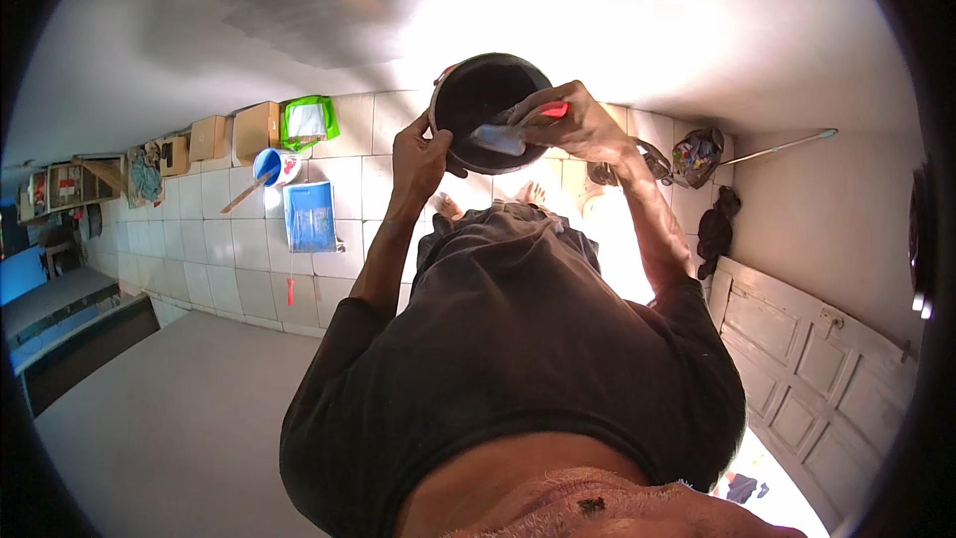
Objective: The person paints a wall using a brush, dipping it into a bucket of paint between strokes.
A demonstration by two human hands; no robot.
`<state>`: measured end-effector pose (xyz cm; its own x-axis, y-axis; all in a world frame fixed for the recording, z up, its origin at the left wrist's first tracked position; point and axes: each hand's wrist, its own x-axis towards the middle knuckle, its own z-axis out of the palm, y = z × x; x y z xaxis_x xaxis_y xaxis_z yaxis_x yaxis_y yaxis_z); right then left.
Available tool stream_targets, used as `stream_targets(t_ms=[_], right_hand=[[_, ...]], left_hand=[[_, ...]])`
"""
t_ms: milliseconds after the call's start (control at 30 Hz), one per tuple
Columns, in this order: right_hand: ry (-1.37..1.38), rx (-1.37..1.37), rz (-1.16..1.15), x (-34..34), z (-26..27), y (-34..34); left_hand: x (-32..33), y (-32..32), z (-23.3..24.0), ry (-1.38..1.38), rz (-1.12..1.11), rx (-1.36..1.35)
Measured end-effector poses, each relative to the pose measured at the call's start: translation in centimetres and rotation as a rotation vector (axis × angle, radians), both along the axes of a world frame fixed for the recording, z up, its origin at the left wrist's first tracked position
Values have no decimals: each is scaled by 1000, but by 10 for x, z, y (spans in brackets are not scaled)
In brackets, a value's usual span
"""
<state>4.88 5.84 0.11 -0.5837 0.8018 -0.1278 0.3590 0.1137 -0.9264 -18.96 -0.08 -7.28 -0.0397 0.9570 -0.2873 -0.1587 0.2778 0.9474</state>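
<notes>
A round black bucket [485, 97] is held up in front of me. My left hand [422, 161] grips its rim at the left side, thumb on top. Over the bucket's right side, my right hand [571, 123] is closed on a tool with a red handle [553, 110] and a pale, flat bluish end [499, 140], which lies over the dark opening. Its exact kind is hard to tell; it may be a scraper or a brush. What the bucket holds is too dark to see.
A blue paint tray [310, 217], a paint roller with a red handle [290, 291], a white bucket [286, 167] with a stick and cardboard boxes [256, 131] stand on the tiled floor at left. Bags [697, 157], a pole [780, 146] and a panelled door [799, 359] are at right. A wall rises ahead.
</notes>
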Motion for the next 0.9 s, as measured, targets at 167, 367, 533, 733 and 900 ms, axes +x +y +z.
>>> stream_targets(t_ms=[167,367,533,733,900], right_hand=[[20,-144,11,-5,4,1],[3,288,38,10,17,10],[-142,768,2,7,-4,17],[-73,818,-127,11,-6,2],[11,639,-315,23,20,-10]], left_hand=[[0,-1,-2,-2,0,-10],[1,-4,1,-10,-27,-1],[4,-4,2,2,-55,-44],[5,-7,4,-46,-42,-30],[5,-7,-2,-24,-11,-35]])
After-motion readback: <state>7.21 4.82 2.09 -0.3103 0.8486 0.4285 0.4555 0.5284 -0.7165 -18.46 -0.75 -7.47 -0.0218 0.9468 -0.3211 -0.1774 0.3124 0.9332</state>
